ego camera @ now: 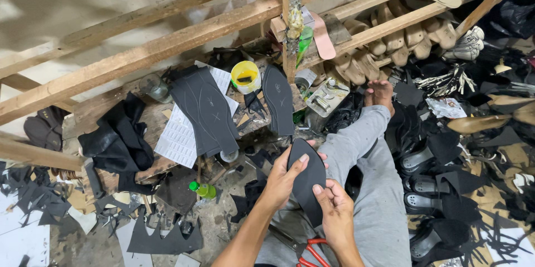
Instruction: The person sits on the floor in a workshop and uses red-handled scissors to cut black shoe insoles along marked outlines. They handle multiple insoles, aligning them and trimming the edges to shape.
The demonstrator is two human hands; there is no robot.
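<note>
The black sole piece (307, 180) is flat and smooth, pointed at the top and wider in the middle. It sits in both hands, just above the person's lap in grey trousers (379, 189). The left hand (283, 180) is curled around its left edge, thumb lying flat on the front. The right hand (334, 211) grips its lower end, thumb pressed on the front too.

Just below the sole piece, red-handled scissors (312, 250) lie by the lap. One bare foot (380, 93) rests up past the sole piece.

Up and to the left of the sole piece is a rough wooden bench (106, 105). On it lie three more dark soles (206, 108), long and ridged, one of them (278, 100) apart to the right. One yellow cup (246, 76) stands between them. White paper sheets (178, 136) lie under the soles. Floppy black cloth (117, 141) is piled at the bench's left end.

One small green bottle (202, 189) lies left of the sole piece, on the dirty floor among black scraps (33, 197).

Up and to the right of the sole piece, tan shoe forms (390, 41) hang in a row on wooden slats. Dark sandals (429, 189) are stacked to its right.
</note>
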